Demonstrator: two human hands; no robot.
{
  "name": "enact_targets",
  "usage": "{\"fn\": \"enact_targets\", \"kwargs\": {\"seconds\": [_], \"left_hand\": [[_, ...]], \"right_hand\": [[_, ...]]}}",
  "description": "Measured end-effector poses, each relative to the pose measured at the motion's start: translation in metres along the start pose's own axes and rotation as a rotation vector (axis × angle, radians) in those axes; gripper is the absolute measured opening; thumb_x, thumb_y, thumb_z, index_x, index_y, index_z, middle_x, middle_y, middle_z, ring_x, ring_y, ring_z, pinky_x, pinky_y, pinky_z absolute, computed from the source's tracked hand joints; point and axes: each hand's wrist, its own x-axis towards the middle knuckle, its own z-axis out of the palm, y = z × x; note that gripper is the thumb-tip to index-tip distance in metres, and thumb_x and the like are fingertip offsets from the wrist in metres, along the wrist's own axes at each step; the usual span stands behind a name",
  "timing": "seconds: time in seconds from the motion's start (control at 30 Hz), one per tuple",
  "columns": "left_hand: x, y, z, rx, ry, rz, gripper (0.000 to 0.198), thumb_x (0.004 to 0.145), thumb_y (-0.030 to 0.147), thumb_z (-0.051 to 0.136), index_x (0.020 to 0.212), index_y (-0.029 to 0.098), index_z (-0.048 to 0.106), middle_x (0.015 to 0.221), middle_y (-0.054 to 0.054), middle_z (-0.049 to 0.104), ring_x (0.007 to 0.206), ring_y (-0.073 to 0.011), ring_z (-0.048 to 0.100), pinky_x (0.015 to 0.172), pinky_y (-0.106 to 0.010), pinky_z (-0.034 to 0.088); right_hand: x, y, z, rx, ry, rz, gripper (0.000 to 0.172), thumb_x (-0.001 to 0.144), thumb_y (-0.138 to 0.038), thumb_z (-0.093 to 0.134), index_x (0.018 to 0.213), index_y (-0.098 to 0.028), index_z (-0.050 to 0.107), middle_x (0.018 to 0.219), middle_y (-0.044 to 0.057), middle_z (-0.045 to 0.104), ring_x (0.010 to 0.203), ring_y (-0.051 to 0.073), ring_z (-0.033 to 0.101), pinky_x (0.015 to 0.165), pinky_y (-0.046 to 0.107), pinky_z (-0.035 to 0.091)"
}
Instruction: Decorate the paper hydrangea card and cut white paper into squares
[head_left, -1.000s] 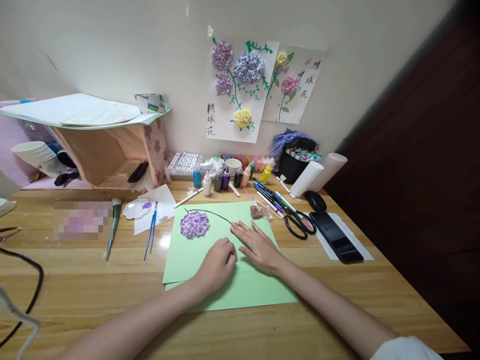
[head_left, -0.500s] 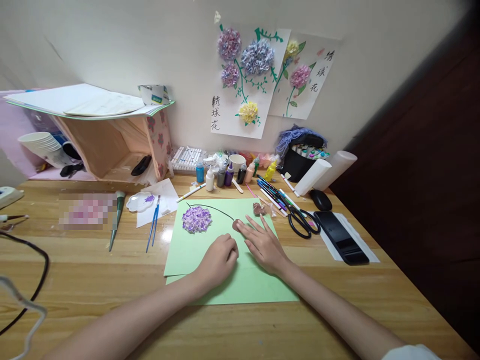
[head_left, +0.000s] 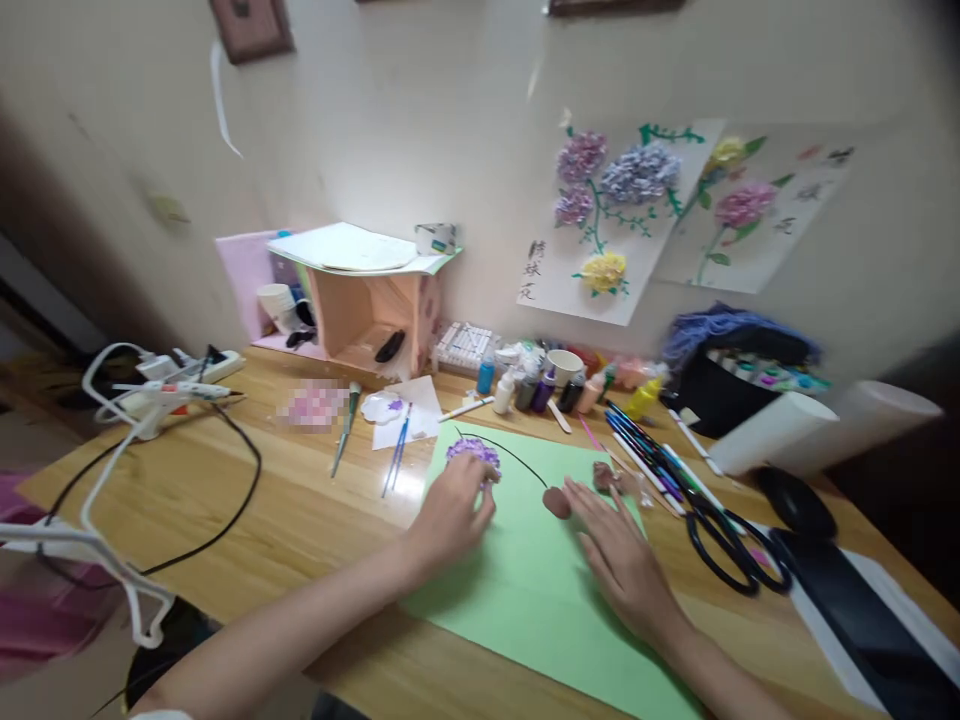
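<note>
On the light green paper (head_left: 517, 600), a purple-and-white paper flower (head_left: 472, 448) lies at the upper left, partly covered by my left hand (head_left: 454, 505). The fingers of that hand are curled together at the flower's lower edge; what they hold, if anything, is hidden. A thin dark curved line runs from above the flower to a flat brown disc (head_left: 556, 502). My right hand (head_left: 619, 555) lies flat on the paper with its fingers stretched out, its fingertips beside the disc. Just beyond those fingers is a brown lump (head_left: 602, 476) in clear wrapping.
Paint bottles (head_left: 544, 388) line the back. Black scissors (head_left: 731, 550) and several pens (head_left: 645, 450) lie to the right, near a dark phone (head_left: 847, 600). Blue brushes (head_left: 397, 450) and a white palette (head_left: 382, 406) are left of the paper. A glue gun (head_left: 172, 395) with cables sits far left.
The view has swung to the left. My left hand has moved up the paper onto the flower's lower edge. My right fingertips have come off the brown disc and rest beside it.
</note>
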Motion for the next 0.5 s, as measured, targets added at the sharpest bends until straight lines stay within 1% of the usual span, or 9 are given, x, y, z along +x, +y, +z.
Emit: {"fn": "enact_targets", "kwargs": {"seconds": [0.07, 0.13, 0.2, 0.27, 0.33, 0.37, 0.4, 0.43, 0.5], "left_hand": [[0.002, -0.031, -0.031, 0.101, 0.22, -0.144, 0.014, 0.085, 0.014, 0.038, 0.093, 0.019, 0.048, 0.09, -0.006, 0.053, 0.087, -0.0193, 0.051, 0.08, -0.034, 0.042], [0.0, -0.066, -0.061, 0.261, 0.433, -0.301, 0.016, 0.082, 0.014, 0.041, 0.098, 0.017, 0.047, 0.096, -0.008, 0.053, 0.094, -0.0227, 0.05, 0.084, -0.038, 0.04], [-0.004, -0.099, -0.087, 0.414, 0.524, -0.465, 0.026, 0.078, 0.016, 0.047, 0.104, 0.013, 0.045, 0.107, -0.013, 0.051, 0.107, -0.0283, 0.045, 0.092, -0.043, 0.035], [-0.008, -0.126, -0.108, 0.446, 0.536, -0.668, 0.043, 0.073, 0.023, 0.056, 0.111, 0.009, 0.041, 0.116, -0.02, 0.046, 0.115, -0.036, 0.039, 0.095, -0.048, 0.029], [-0.011, -0.147, -0.124, 0.319, 0.46, -0.782, 0.055, 0.069, 0.029, 0.062, 0.112, 0.006, 0.037, 0.123, -0.026, 0.04, 0.122, -0.0428, 0.03, 0.097, -0.051, 0.024], [-0.012, -0.156, -0.13, 0.225, 0.404, -0.794, 0.057, 0.068, 0.031, 0.063, 0.112, 0.006, 0.036, 0.126, -0.028, 0.037, 0.125, -0.0448, 0.025, 0.098, -0.052, 0.021], [-0.013, -0.163, -0.136, 0.17, 0.367, -0.8, 0.057, 0.066, 0.031, 0.065, 0.109, 0.006, 0.037, 0.125, -0.028, 0.039, 0.126, -0.0458, 0.023, 0.097, -0.053, 0.021], [-0.013, -0.169, -0.141, 0.116, 0.328, -0.79, 0.055, 0.065, 0.031, 0.066, 0.106, 0.007, 0.039, 0.124, -0.027, 0.041, 0.126, -0.0459, 0.024, 0.097, -0.052, 0.022], [-0.015, -0.178, -0.15, -0.006, 0.22, -0.701, 0.048, 0.065, 0.03, 0.065, 0.101, 0.009, 0.042, 0.119, -0.025, 0.047, 0.124, -0.0441, 0.028, 0.095, -0.051, 0.025]], "right_hand": [[0.014, -0.001, -0.001, 0.032, 0.078, -0.06, 0.054, 0.09, -0.023, 0.036, 0.143, -0.02, 0.021, 0.14, 0.008, 0.041, 0.13, 0.024, 0.036, 0.105, 0.048, 0.029], [0.037, -0.009, -0.004, 0.066, 0.149, -0.102, 0.053, 0.089, -0.021, 0.038, 0.141, -0.021, 0.026, 0.136, 0.009, 0.046, 0.127, 0.023, 0.04, 0.102, 0.045, 0.034], [0.066, -0.023, -0.006, 0.104, 0.192, -0.164, 0.05, 0.088, -0.018, 0.04, 0.137, -0.022, 0.031, 0.131, 0.008, 0.051, 0.123, 0.023, 0.043, 0.098, 0.042, 0.038], [0.099, -0.042, -0.006, 0.145, 0.184, -0.226, 0.045, 0.087, -0.016, 0.041, 0.131, -0.022, 0.039, 0.128, 0.008, 0.053, 0.12, 0.024, 0.046, 0.097, 0.042, 0.04], [0.13, -0.062, -0.006, 0.171, 0.137, -0.283, 0.037, 0.086, -0.016, 0.041, 0.122, -0.023, 0.048, 0.126, 0.008, 0.054, 0.118, 0.025, 0.047, 0.095, 0.044, 0.041], [0.144, -0.072, -0.005, 0.19, 0.137, -0.3, 0.035, 0.086, -0.016, 0.04, 0.119, -0.023, 0.05, 0.125, 0.009, 0.054, 0.117, 0.026, 0.047, 0.095, 0.045, 0.041], [0.157, -0.081, -0.004, 0.209, 0.126, -0.316, 0.035, 0.086, -0.016, 0.04, 0.118, -0.022, 0.051, 0.124, 0.009, 0.054, 0.116, 0.026, 0.047, 0.095, 0.046, 0.041], [0.168, -0.09, -0.002, 0.227, 0.133, -0.323, 0.035, 0.085, -0.014, 0.039, 0.117, -0.022, 0.052, 0.123, 0.009, 0.055, 0.115, 0.026, 0.048, 0.095, 0.047, 0.041], [0.188, -0.105, 0.003, 0.267, 0.134, -0.34, 0.033, 0.084, -0.013, 0.038, 0.112, -0.021, 0.054, 0.117, 0.009, 0.058, 0.112, 0.026, 0.05, 0.094, 0.047, 0.042]]}}
